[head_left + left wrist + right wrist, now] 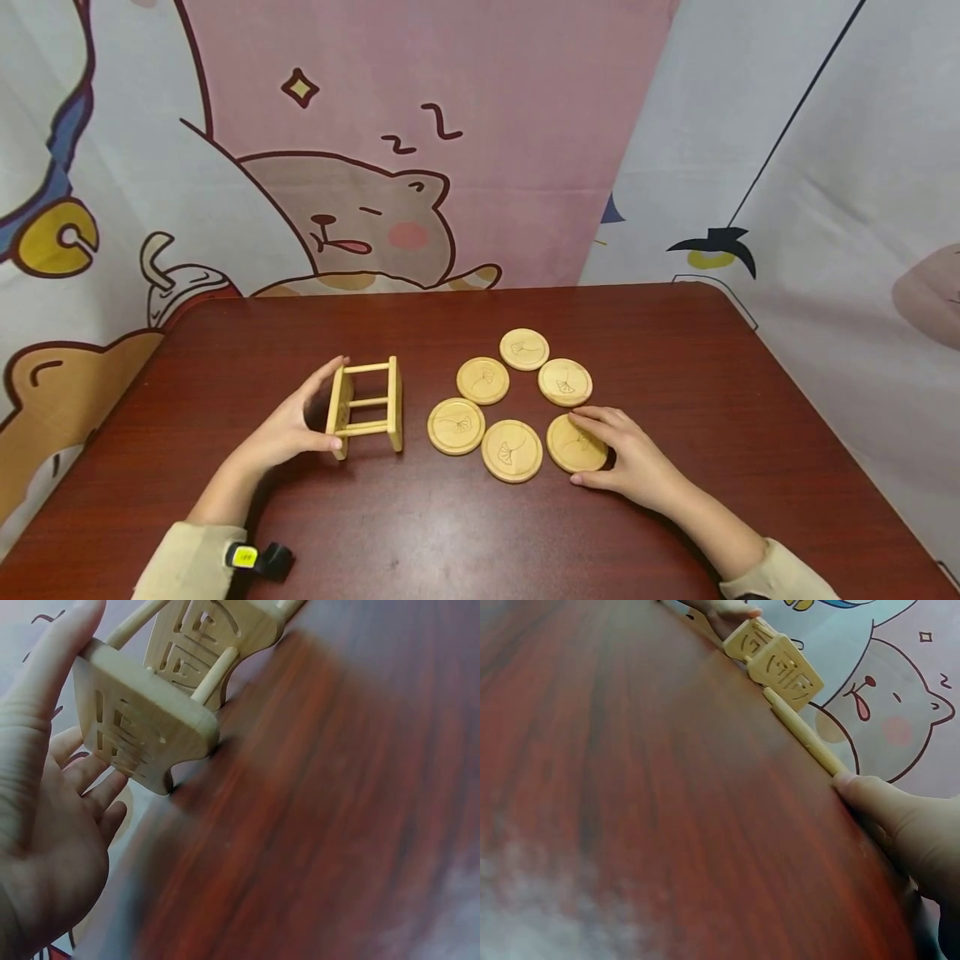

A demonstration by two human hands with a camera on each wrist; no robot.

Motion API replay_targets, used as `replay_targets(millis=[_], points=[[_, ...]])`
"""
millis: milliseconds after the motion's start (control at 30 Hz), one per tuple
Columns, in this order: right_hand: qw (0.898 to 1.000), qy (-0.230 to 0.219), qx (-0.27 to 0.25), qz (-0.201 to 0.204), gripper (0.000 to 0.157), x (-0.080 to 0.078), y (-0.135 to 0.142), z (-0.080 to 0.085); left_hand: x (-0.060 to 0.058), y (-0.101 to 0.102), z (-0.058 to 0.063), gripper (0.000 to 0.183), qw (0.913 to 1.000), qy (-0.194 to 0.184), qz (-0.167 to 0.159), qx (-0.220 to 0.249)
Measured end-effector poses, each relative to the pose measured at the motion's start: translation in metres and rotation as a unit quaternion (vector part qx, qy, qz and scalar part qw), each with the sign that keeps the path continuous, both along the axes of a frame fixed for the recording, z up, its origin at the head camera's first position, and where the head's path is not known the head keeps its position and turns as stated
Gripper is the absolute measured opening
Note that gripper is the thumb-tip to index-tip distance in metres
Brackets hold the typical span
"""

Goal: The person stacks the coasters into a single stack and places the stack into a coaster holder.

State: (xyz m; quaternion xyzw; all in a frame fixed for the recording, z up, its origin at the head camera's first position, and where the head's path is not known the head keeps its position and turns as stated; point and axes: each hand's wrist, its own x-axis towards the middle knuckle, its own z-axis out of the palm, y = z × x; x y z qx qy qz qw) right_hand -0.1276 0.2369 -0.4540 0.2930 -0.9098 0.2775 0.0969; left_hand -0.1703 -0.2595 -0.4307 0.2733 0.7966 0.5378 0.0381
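My left hand (288,427) holds a small wooden coaster rack (396,408) by its left side panel, thumb at the near end and fingers at the far end. Cut-out slots mark the side panels in the left wrist view, and round rods join them. My right hand (639,460) grips the nearest right round wooden coaster (572,448) by its edge, with the thumb at the front and fingertips over the back rim. Engraved leaf designs show on the coasters. In the right wrist view the coasters (804,735) appear edge-on, and the thumb (866,796) meets the rim.
Several more coasters lie flat in a loose ring between my hands, among them the front one (512,451), the left one (456,426) and the back one (524,349). The dark red wooden table (465,542) ends at a cartoon-printed cloth (525,150) behind.
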Motion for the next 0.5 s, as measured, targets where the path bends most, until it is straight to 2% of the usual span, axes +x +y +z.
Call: replay_targets(millis=[233, 500], points=[[1.000, 0.008, -0.017, 0.002, 0.076, 0.0002, -0.0014, -0.0017, -0.0002, 0.0005, -0.0056, 0.110, 0.9990, 0.000, -0.017, 0.043], [1.000, 0.017, -0.023, 0.003, 0.075, 0.0002, -0.0010, -0.0014, -0.0023, -0.0002, -0.0084, 0.111, 0.9982, -0.001, -0.018, 0.057]])
